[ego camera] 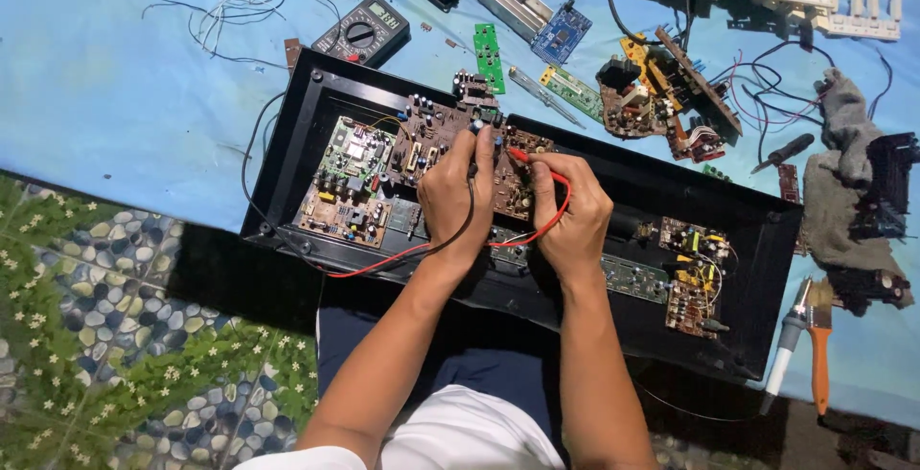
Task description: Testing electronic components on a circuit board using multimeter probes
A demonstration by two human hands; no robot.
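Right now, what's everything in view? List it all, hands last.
case: 1, black, centre, holds circuit boards
brown board: 1, in case, under the hands
red probe: 1, in right hand, tip on board
black probe: 1, in left hand
multimeter: 1, black, top left
loose boards: several, green and blue, above case
screwdriver: 1, black, right
cloth: 1, grey, right
brush: 1, orange handle, lower right
sheet: 1, blue, underneath
left hand
right hand

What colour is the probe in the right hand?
Red, with a red lead; the probe in the right hand shows in the head view.
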